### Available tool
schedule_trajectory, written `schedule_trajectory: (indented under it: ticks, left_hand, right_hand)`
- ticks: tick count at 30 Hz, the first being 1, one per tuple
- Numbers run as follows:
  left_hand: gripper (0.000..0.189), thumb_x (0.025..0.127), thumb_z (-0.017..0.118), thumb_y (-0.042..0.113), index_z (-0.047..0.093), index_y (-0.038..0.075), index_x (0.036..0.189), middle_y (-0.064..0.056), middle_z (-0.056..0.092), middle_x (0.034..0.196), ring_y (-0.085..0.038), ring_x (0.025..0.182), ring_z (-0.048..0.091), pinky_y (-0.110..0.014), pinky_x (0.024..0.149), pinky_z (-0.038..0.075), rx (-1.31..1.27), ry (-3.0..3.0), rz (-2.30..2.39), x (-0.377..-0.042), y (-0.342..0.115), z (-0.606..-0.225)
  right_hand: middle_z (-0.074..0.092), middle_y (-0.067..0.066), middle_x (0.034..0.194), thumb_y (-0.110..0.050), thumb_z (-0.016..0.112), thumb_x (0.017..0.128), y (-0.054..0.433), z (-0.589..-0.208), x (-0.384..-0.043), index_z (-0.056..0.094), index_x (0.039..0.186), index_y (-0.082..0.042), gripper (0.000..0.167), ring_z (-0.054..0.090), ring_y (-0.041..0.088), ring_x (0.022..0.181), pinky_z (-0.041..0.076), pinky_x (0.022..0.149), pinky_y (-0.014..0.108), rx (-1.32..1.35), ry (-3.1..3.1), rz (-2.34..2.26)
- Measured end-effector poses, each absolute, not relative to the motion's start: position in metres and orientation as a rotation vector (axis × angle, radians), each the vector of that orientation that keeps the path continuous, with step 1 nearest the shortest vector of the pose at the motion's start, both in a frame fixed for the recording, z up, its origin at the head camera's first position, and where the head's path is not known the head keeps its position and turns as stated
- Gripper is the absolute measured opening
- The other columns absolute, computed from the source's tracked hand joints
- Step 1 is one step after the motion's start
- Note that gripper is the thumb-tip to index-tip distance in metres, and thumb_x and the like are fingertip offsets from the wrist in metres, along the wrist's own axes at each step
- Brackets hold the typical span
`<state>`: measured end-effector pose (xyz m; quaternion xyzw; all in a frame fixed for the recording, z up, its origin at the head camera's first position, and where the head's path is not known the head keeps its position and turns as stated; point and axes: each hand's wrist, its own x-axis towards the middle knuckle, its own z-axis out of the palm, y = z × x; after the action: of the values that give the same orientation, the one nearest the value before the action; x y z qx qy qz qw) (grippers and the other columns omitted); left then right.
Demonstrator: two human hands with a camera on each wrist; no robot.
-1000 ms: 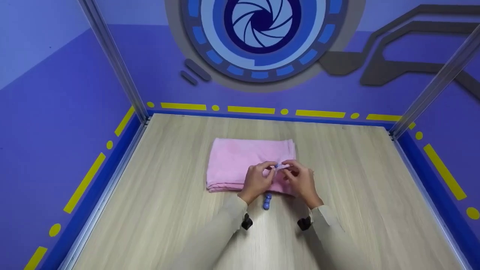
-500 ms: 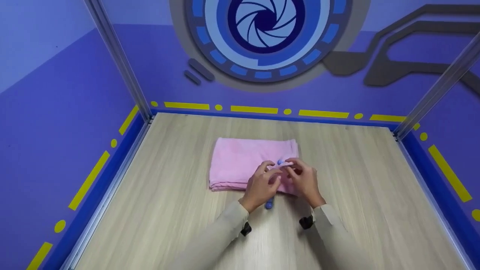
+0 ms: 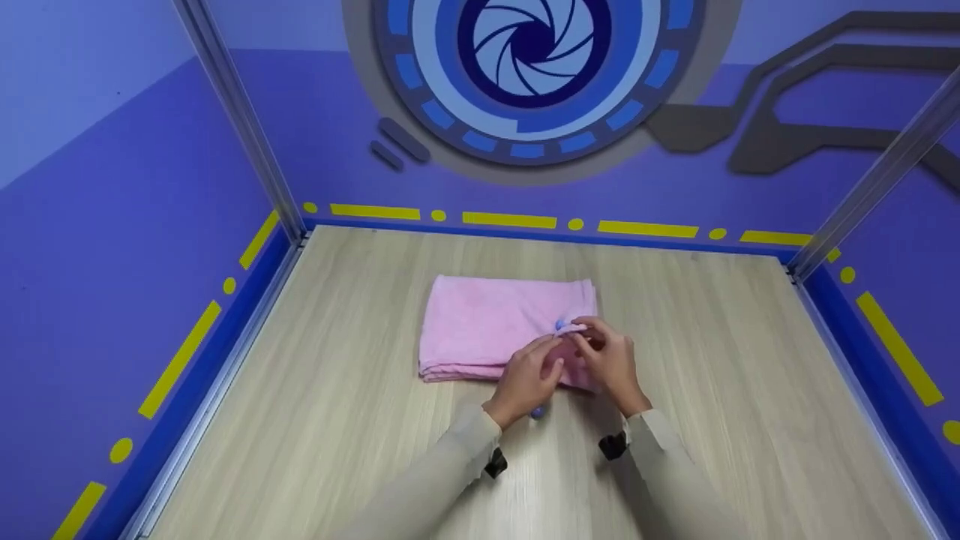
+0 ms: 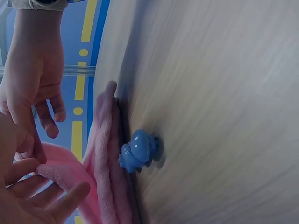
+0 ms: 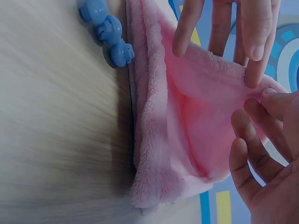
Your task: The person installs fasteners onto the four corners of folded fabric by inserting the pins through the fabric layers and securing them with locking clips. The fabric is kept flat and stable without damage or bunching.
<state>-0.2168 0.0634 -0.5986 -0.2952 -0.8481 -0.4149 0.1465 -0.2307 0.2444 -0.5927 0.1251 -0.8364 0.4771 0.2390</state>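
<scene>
A pink plush cloth (image 3: 480,319) lies folded on the table, its front right layer lifted. My right hand (image 3: 613,367) pinches the raised edge between thumb and fingers, as the right wrist view shows. My left hand (image 3: 523,382) is beside it, fingers mostly straight and their tips at the same edge. A small blue thing (image 3: 560,324) shows on the cloth just beyond the fingertips, partly hidden. In front of the cloth lies a glossy blue piece of several rounded lumps (image 5: 108,29), mostly covered by my left hand in the head view.
The pale wood table (image 3: 360,450) is enclosed by blue-purple panels (image 3: 120,270) at the sides and back. Metal posts (image 3: 240,112) stand at the back corners. Each sleeve carries a small black device (image 3: 613,446) near the wrist.
My left hand has let go near the blue thing on the cloth and come slightly back, its fingers straighter, covering more of the blue piece on the table. My right hand keeps its pinch.
</scene>
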Motion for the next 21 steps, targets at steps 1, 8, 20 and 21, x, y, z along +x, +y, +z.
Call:
schedule_trajectory:
  ticks: [1, 8, 20, 21]
  left_hand:
    - [0.036, 0.097, 0.066, 0.011, 0.066, -0.001, 0.131, -0.015, 0.066, 0.134, -0.025, 0.127, 0.061, -0.034, 0.109, 0.047, -0.842, -2.436, -1.193, -0.218, 0.063, -0.598]
    - [0.041, 0.093, 0.068, 0.008, 0.066, -0.001, 0.133, -0.016, 0.067, 0.132, -0.025, 0.124, 0.064, -0.032, 0.107, 0.049, -0.763, -2.369, -1.296, -0.231, 0.056, -0.595]
    - [0.046, 0.088, 0.073, 0.007, 0.067, 0.002, 0.133, -0.012, 0.071, 0.127, -0.004, 0.05, 0.053, -0.039, 0.074, 0.057, -0.593, -2.324, -1.442, -0.264, 0.031, -0.581]
    - [0.047, 0.087, 0.074, 0.007, 0.067, 0.003, 0.133, -0.012, 0.071, 0.127, -0.004, 0.047, 0.048, -0.041, 0.075, 0.056, -0.576, -2.335, -1.437, -0.267, 0.029, -0.58]
  right_hand:
    - [0.078, 0.007, 0.084, -0.003, 0.076, 0.091, 0.244, -0.593, -0.231, 0.074, 0.108, -0.005, 0.017, 0.071, 0.017, 0.059, 0.051, 0.051, 0.013, 0.345, -2.289, 1.307]
    - [0.078, 0.011, 0.09, -0.008, 0.072, 0.096, 0.245, -0.59, -0.231, 0.07, 0.121, -0.004, 0.025, 0.071, 0.025, 0.058, 0.054, 0.054, 0.019, 0.324, -2.271, 1.348]
    - [0.078, 0.004, 0.088, -0.008, 0.065, 0.101, 0.252, -0.595, -0.227, 0.069, 0.124, -0.01, 0.024, 0.066, 0.021, 0.056, 0.049, 0.052, 0.017, 0.291, -2.258, 1.372]
    - [0.078, 0.003, 0.088, -0.008, 0.065, 0.101, 0.253, -0.596, -0.226, 0.07, 0.124, -0.01, 0.024, 0.066, 0.021, 0.056, 0.049, 0.053, 0.017, 0.289, -2.261, 1.37]
